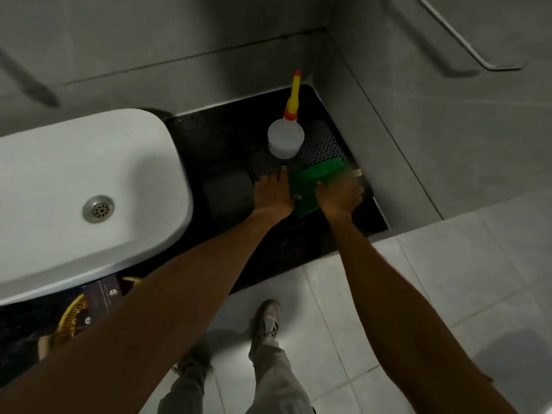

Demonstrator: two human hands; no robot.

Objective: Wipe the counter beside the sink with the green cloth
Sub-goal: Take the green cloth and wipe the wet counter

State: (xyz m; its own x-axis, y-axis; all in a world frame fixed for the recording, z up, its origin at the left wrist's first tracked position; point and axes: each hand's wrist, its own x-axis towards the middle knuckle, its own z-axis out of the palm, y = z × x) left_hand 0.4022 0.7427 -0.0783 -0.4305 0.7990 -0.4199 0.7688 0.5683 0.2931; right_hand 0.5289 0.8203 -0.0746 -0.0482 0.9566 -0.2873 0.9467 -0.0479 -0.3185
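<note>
The green cloth (pixel 310 182) lies on the dark counter (pixel 221 162) to the right of the white sink (pixel 74 180). My left hand (pixel 273 194) rests with its fingers spread on the cloth's left edge. My right hand (pixel 342 197) grips the cloth's right side and is blurred by motion. The cloth's far corner sits on a patterned black mat (pixel 322 144).
A white bottle (pixel 286 138) with a red and yellow nozzle stands on the mat just behind the cloth. Grey tiled walls enclose the counter at the back and right. A metal drain (pixel 98 209) sits in the sink. My shoes are on the tiled floor below.
</note>
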